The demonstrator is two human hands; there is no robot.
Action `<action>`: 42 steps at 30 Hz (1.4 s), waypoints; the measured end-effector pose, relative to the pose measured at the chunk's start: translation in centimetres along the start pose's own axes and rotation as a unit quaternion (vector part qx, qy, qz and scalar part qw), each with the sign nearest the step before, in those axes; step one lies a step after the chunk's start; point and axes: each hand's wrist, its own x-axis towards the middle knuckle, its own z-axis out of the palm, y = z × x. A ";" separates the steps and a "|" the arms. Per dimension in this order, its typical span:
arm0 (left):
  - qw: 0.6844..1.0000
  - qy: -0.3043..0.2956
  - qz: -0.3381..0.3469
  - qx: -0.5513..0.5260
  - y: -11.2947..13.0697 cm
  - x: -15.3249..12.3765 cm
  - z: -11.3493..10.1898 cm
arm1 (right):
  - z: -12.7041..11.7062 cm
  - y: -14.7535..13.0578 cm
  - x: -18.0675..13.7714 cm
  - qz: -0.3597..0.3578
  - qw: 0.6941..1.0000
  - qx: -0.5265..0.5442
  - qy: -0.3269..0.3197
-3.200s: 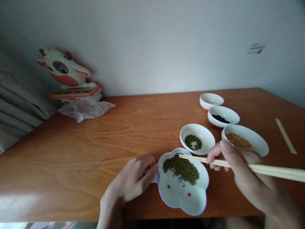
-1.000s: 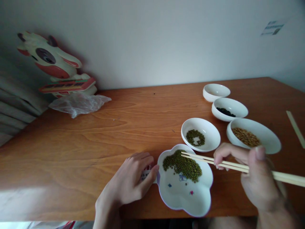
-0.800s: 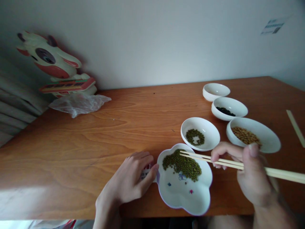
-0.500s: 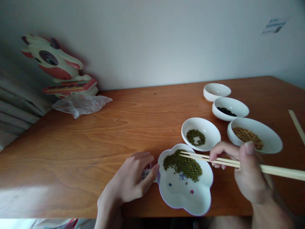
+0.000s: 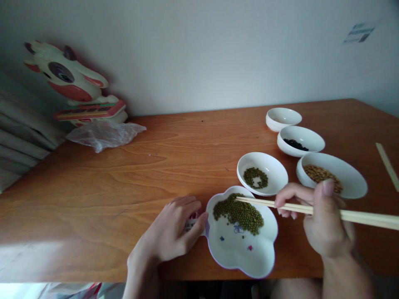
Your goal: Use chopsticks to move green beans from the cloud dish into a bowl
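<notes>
A white flower-shaped dish near the table's front edge holds a heap of green beans. My right hand grips a pair of wooden chopsticks, whose tips rest together over the beans at the dish's far rim. My left hand lies on the table with its fingers curled against the dish's left side, thumb on the rim; a small labelled thing shows under the fingers. Just behind stands a round white dish with a few green beans.
Further right stand white dishes with tan grains, black beans and one that looks empty. A paper chopstick sleeve lies far right. A cow-shaped toy and a crumpled plastic bag sit back left by the wall.
The chopstick tips have closed together and lifted slightly over the beans. My right hand shifted a little; my left hand stayed against the dish.
</notes>
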 end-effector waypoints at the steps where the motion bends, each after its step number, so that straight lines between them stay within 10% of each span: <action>1: 1.000 -0.001 0.000 0.000 0.0 0.0 0.0 | -0.1 0.0 0.0 0.002 1.000 0.004 -0.004; 42: 1.000 -0.002 -0.010 0.006 -0.1 -0.1 -0.1 | 0.5 0.3 -0.1 0.012 0.999 0.030 -0.014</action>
